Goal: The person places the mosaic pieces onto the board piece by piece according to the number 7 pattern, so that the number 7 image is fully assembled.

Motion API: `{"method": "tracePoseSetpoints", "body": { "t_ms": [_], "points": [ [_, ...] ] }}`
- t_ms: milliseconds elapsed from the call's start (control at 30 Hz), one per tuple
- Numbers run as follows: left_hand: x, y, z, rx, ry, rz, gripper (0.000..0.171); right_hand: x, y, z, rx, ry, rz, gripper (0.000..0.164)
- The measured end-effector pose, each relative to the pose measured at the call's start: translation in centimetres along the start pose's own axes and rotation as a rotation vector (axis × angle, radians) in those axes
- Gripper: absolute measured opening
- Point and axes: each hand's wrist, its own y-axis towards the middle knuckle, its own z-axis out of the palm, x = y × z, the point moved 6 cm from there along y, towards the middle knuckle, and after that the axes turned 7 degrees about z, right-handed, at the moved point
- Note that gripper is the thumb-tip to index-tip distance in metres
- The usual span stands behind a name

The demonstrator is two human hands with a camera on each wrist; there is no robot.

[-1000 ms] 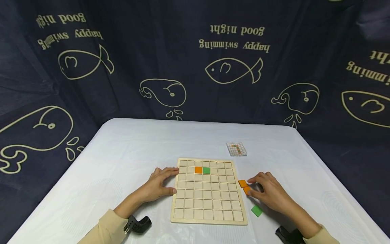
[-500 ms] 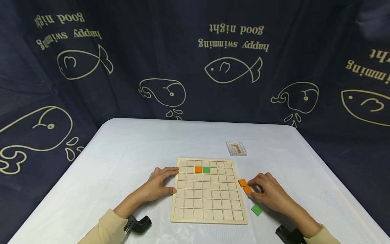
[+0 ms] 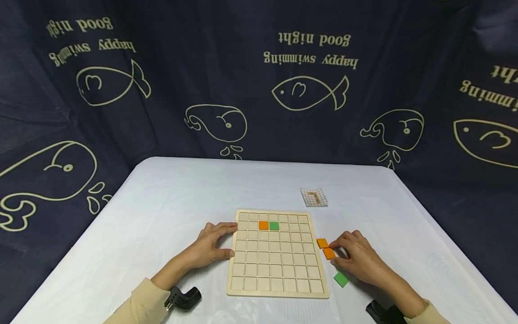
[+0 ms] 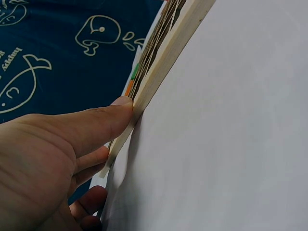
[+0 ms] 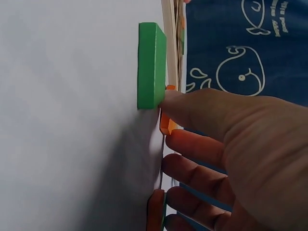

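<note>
A: Head view, where's your right hand (image 3: 361, 257)?
B: Right of the grid board (image 3: 276, 258), fingers bent at the orange tile (image 3: 329, 254) closer to you. Can't tell if you're pinching it. The green tile (image 3: 341, 279) sits nearer you, also right of the board.

A: Left wrist?
B: Your left hand (image 4: 50, 161) is loosely spread, thumb touching the board's left edge.

A: Right wrist?
B: Orange shows above and below your thumb, board behind. Grip's unclear there too.

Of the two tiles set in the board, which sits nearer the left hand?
The orange tile in the board's third column from the left; the green tile sits one cell right, farther from the left hand.
</note>
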Motion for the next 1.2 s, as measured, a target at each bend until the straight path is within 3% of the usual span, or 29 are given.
{"method": "tracePoseSetpoints", "body": {
  "t_ms": [367, 1200],
  "points": [
    [-0.07, 0.10, -0.01, -0.003, 0.002, 0.012, 0.064, -0.39, 0.09, 0.36, 0.046, 0.010, 0.051, 0.019],
    [-0.02, 0.01, 0.08, -0.003, -0.016, 0.012, 0.063, -0.31, 0.07, 0.09, 0.034, 0.037, 0.057, 0.015]
  ]
}}
